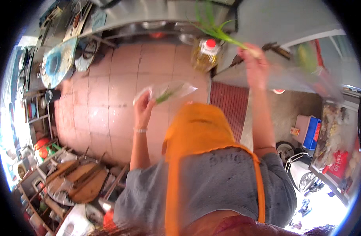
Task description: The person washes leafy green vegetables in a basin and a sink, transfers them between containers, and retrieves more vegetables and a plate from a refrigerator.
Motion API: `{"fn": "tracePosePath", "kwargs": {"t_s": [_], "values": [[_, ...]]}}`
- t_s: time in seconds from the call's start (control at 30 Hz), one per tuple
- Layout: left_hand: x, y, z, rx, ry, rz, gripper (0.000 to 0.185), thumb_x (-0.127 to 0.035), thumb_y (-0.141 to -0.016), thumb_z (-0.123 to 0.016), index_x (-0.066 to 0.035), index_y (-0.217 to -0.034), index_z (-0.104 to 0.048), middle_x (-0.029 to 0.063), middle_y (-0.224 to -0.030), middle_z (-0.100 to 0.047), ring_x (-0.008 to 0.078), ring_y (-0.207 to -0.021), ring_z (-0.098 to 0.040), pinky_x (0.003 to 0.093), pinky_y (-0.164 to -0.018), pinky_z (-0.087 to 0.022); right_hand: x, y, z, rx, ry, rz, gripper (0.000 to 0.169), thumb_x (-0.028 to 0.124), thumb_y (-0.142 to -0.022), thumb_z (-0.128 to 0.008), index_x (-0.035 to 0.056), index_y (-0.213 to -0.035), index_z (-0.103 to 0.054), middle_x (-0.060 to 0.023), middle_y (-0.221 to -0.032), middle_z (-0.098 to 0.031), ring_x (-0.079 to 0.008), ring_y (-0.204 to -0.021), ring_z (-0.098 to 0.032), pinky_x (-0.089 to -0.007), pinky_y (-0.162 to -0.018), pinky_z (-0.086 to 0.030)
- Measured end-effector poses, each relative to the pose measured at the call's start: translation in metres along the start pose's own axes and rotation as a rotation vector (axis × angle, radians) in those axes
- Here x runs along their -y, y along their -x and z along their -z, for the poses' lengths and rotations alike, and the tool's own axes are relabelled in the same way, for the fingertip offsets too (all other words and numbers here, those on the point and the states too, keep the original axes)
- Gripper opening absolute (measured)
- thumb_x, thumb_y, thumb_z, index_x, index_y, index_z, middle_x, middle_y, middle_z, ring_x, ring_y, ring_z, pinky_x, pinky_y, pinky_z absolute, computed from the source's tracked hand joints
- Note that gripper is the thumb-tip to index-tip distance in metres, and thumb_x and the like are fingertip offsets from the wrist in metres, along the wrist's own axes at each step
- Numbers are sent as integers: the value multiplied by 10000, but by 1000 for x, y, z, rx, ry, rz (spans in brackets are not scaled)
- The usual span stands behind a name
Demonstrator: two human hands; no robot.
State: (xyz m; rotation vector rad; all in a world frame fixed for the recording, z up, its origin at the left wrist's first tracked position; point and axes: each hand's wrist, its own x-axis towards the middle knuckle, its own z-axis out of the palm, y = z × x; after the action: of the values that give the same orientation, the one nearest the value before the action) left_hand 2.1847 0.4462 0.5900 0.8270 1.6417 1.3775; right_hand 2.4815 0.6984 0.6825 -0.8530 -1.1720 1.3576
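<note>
My left hand (pixel 144 109) is closed on the end of a clear plastic bag (pixel 180 88), with some thin green stalks (pixel 165 96) showing in or behind it. Raised at the upper right, my right hand (pixel 255 59) grips a bunch of scallions (pixel 220 33) by the pale root ends. Its green leaves point towards the upper left, partly blurred. The two hands are well apart. Below and left of the scallions stands a large plastic bottle of yellow oil with a red cap (pixel 210 43).
A metal counter (pixel 127 14) runs along the top, beside a grey surface (pixel 269 17). Pink floor tiles (pixel 124 88) lie below. At the left are a blue basin (pixel 53 63) and racks; a round wooden board (pixel 80 183) lies lower left. Crates (pixel 311 132) and a scooter (pixel 304 177) are at right.
</note>
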Motion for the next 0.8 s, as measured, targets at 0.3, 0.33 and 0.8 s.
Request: {"fn": "tracePosePath", "kwargs": {"t_s": [0.3, 0.33, 0.8], "values": [[10, -11, -19, -25, -23, 13, 47, -49, -880, -582, -10, -905, -591, -21, -724, -569, 55, -710, -534, 197, -629, -440, -114, -154, -28, 55, 950, 199, 564, 235, -818, -692, -10, -1276, -473, -205, -1289, -497, -290, -1080, -575, -354, -924, -463], [12, -9, -21, -21, -56, 24, 18, -24, -855, -601, -14, -869, -596, 2, -769, -575, 57, -745, -544, 204, -615, -455, -136, -154, -22, 88, 1069, 159, 628, 282, -807, -700, -4, -1304, -444, -214, -1317, -470, -320, -1116, -549, -380, -954, -439], [-12, -29, -92, 418, 537, -8, 234, -182, -812, -660, -28, -978, -598, 90, -1128, -607, 161, -927, -555, 288, -898, -396, -82, 98, 76, 551, 1196, -119, 489, 201, -798, -604, 77, -1259, -498, -221, -1050, -579, -422, -890, -594, -456, -751, -512]]}}
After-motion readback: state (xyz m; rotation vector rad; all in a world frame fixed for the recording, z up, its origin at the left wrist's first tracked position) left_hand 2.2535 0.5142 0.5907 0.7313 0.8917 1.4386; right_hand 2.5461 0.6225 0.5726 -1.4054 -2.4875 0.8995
